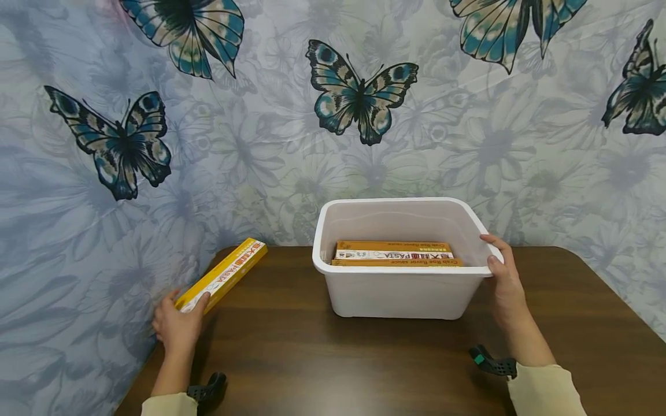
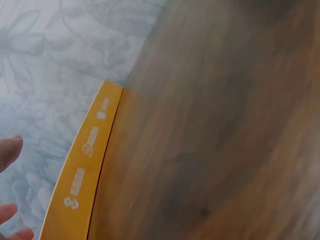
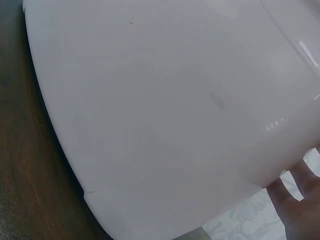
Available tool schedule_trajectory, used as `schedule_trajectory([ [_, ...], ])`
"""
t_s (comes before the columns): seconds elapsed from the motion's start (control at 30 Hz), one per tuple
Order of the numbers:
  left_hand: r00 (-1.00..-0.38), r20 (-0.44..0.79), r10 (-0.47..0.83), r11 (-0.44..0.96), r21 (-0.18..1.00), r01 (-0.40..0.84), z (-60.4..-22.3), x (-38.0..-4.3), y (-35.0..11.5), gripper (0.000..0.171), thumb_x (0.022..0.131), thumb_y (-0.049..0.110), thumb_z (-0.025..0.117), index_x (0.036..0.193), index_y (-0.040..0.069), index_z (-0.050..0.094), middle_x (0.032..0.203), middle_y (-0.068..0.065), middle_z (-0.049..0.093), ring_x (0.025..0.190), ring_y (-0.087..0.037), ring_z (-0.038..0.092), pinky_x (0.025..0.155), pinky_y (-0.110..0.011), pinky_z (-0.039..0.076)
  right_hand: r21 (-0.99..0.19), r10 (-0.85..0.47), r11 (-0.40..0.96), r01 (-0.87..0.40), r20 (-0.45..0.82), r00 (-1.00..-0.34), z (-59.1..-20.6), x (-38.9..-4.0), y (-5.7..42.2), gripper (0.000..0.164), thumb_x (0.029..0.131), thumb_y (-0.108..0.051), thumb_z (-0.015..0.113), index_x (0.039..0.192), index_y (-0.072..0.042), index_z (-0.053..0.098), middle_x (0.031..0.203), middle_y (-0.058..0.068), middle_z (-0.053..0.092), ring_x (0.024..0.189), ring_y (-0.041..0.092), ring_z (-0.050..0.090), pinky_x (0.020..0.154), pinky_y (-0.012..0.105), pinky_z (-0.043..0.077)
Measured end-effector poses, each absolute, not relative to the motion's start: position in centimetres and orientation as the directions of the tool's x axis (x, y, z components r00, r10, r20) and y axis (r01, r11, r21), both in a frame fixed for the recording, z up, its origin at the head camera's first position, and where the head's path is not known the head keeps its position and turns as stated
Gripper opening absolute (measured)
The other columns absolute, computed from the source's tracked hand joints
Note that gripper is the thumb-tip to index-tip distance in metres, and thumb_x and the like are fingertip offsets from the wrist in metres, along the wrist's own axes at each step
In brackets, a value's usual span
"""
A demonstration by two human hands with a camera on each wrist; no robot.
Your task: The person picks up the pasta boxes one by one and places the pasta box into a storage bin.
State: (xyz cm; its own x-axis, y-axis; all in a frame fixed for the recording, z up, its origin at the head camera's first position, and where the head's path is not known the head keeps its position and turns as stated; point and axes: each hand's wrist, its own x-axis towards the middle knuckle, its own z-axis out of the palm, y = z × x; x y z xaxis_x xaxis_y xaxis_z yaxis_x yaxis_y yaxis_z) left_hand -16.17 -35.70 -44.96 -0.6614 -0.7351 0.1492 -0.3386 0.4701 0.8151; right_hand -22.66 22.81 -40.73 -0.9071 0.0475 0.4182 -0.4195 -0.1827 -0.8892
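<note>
A yellow pasta box (image 1: pixel 229 271) lies slantwise along the left side of the table. My left hand (image 1: pixel 179 320) is over its near end, thumb and fingers spread to either side in the head view. In the left wrist view, a gap shows between the fingertips (image 2: pixel 10 150) and the box (image 2: pixel 82 175). At the right, a white plastic bin (image 1: pixel 395 294) holds orange-yellow pasta boxes (image 1: pixel 392 254). My right hand (image 1: pixel 502 283) grips the bin's right rim, thumb toward the front corner. In the right wrist view, the bin's wall (image 3: pixel 150 110) fills most of the picture, with fingers (image 3: pixel 285 200) at its edge.
The brown wooden table (image 1: pixel 333 364) meets a wall covering with flowers and butterflies (image 1: pixel 361 95) behind and at the left. Black bands (image 1: pixel 208 388) are on both wrists. The bin stands near the table's back edge.
</note>
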Motion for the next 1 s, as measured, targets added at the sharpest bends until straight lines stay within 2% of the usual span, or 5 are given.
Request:
schedule_trajectory([
  [0.2, -0.678, 0.135, -0.723, 0.48, 0.803, -0.353, -45.2, -16.7, -35.8, 0.084, 0.087, 0.046, 0.071, 0.153, 0.009, 0.033, 0.146, -0.038, 0.03, 0.136, -0.059, 0.022, 0.103, -0.073, 0.018, -0.883, 0.075, -0.186, -0.431, 0.425, -0.902, -40.7, -22.3, 23.5, 0.048, 0.101, -0.026, 0.037, 0.147, -0.015, 0.039, 0.148, -0.003, 0.034, 0.126, 0.016, 0.036, 0.093, 0.026, 0.034],
  [0.5, -0.685, 0.137, -0.715, 0.527, 0.75, -0.4, -45.6, -15.7, -36.4, 0.089, 0.082, 0.038, 0.077, 0.153, 0.009, 0.032, 0.146, -0.037, 0.029, 0.134, -0.058, 0.023, 0.103, -0.071, 0.019, -0.878, 0.058, -0.2, -0.436, 0.433, -0.899, -40.9, -22.5, 23.3, 0.047, 0.101, -0.025, 0.036, 0.147, -0.015, 0.038, 0.147, -0.001, 0.036, 0.126, 0.017, 0.036, 0.093, 0.026, 0.034],
  [0.77, -0.719, 0.109, -0.686, 0.553, 0.72, -0.419, -45.6, -15.1, -37.1, 0.089, 0.079, 0.026, 0.081, 0.151, 0.003, 0.033, 0.142, -0.035, 0.037, 0.13, -0.06, 0.029, 0.103, -0.07, 0.023, -0.893, 0.059, -0.182, -0.412, 0.408, -0.911, -40.9, -22.6, 22.8, 0.048, 0.101, -0.028, 0.038, 0.147, -0.016, 0.038, 0.146, -0.003, 0.035, 0.125, 0.017, 0.037, 0.093, 0.024, 0.035],
  [0.9, -0.745, 0.102, -0.66, 0.566, 0.719, -0.403, -45.6, -15.2, -37.2, 0.089, 0.079, 0.026, 0.08, 0.152, 0.006, 0.033, 0.144, -0.034, 0.038, 0.129, -0.06, 0.032, 0.1, -0.072, 0.024, -0.888, 0.061, -0.188, -0.419, 0.415, -0.908, -40.8, -22.6, 22.9, 0.047, 0.101, -0.028, 0.038, 0.147, -0.016, 0.038, 0.147, -0.002, 0.035, 0.126, 0.017, 0.037, 0.093, 0.026, 0.034],
  [1.0, -0.738, 0.099, -0.667, 0.546, 0.739, -0.395, -45.7, -15.1, -37.1, 0.088, 0.078, 0.026, 0.081, 0.152, 0.009, 0.035, 0.146, -0.033, 0.038, 0.13, -0.058, 0.034, 0.099, -0.073, 0.023, -0.893, 0.05, -0.173, -0.415, 0.413, -0.91, -40.8, -22.4, 23.0, 0.048, 0.101, -0.028, 0.037, 0.147, -0.016, 0.038, 0.147, -0.003, 0.035, 0.126, 0.017, 0.037, 0.094, 0.027, 0.034],
])
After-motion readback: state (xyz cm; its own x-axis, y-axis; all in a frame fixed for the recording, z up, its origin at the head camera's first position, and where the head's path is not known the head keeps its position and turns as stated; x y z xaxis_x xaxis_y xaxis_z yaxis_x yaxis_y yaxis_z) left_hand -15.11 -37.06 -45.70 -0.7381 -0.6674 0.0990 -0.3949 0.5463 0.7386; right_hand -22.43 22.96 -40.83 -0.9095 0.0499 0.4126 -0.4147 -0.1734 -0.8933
